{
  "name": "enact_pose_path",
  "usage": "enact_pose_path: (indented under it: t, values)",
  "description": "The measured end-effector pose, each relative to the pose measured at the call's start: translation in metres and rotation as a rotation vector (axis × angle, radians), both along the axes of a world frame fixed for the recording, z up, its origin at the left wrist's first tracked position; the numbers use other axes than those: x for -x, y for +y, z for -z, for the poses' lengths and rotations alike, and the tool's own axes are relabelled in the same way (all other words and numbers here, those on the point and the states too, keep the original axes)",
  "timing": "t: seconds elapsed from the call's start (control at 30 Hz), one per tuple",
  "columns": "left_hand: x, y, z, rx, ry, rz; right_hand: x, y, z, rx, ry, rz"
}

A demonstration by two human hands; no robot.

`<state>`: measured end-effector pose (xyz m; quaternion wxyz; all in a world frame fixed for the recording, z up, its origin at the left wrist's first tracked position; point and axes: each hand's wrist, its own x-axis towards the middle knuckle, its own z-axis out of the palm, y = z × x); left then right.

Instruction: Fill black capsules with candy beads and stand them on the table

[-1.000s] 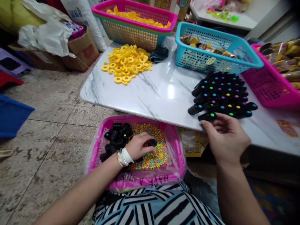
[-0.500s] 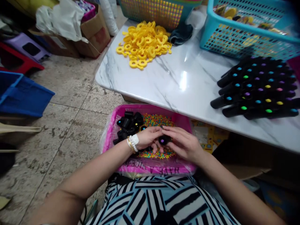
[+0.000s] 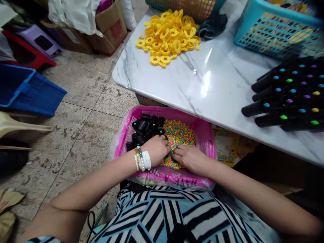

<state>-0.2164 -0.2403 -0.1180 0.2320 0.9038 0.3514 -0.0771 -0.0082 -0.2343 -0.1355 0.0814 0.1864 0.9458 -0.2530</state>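
A pink basket lined with clear plastic stands against my lap. Small multicoloured round beads fill its right part, and short black cylinders, some with coloured dots on their ends, lie heaped at its left. My left hand, with bracelets at the wrist, is curled over the beads beside the heap; a black cylinder shows just past its knuckles, but whatever the fingers hold is hidden. My right hand reaches into the beads with fingers stretched out and slightly apart, their tips partly hidden.
On the marble-patterned table lie a pile of yellow ring-shaped parts, a dark cloth, a turquoise basket and rows of black tubes with coloured dots. A blue crate and cardboard boxes stand on the floor at left.
My hands were together around a black cylinder with a purple dot; now they are apart and lower, over the beads. That purple dot no longer shows. The view has shifted slightly.
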Motion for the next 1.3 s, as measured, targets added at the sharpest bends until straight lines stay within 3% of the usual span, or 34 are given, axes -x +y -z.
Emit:
enact_pose_path:
  t: [0.17, 0.3, 0.4, 0.57, 0.67, 0.77, 0.83, 0.9, 0.97, 1.03, 1.1, 1.2, 1.3]
  values:
    - [0.005, -0.01, 0.001, -0.062, 0.022, -0.008, -0.017, -0.001, -0.008, 0.399, 0.302, 0.269]
    - [0.004, -0.009, -0.002, -0.02, 0.037, 0.006, -0.029, 0.0, -0.014, 0.469, 0.389, 0.465]
    - [0.001, -0.008, -0.003, 0.028, -0.028, -0.029, -0.029, -0.004, -0.024, 0.438, 0.477, 0.556]
    - [0.002, -0.01, 0.004, 0.136, -0.279, -0.169, -0.048, -0.021, -0.057, 0.099, 0.729, 0.833]
    - [0.003, -0.01, 0.01, 0.178, -0.361, -0.268, -0.076, -0.026, -0.075, -0.281, 0.862, 1.159]
    - [0.001, -0.009, 0.011, 0.234, -0.414, -0.268, -0.103, -0.024, -0.085, -0.714, 0.748, 1.423]
    - [-0.002, -0.009, 0.01, 0.253, -0.434, -0.248, -0.113, -0.022, -0.088, -0.889, 0.612, 1.442]
    - [-0.006, -0.009, 0.009, 0.258, -0.444, -0.235, -0.114, -0.023, -0.088, -0.973, 0.555, 1.362]
    - [-0.009, -0.009, 0.008, 0.255, -0.442, -0.236, -0.109, -0.026, -0.085, -0.941, 0.554, 1.19]
    - [-0.011, -0.01, 0.009, 0.258, -0.431, -0.24, -0.101, -0.03, -0.079, -0.815, 0.565, 0.982]
    - [-0.011, -0.011, 0.01, 0.271, -0.423, -0.236, -0.094, -0.032, -0.071, -0.692, 0.59, 0.881]
    - [-0.01, -0.011, 0.011, 0.289, -0.433, -0.232, -0.085, -0.035, -0.065, -0.483, 0.727, 1.016]
    - [-0.008, -0.01, 0.013, 0.286, -0.46, -0.246, -0.078, -0.041, -0.071, -0.107, 0.868, 1.185]
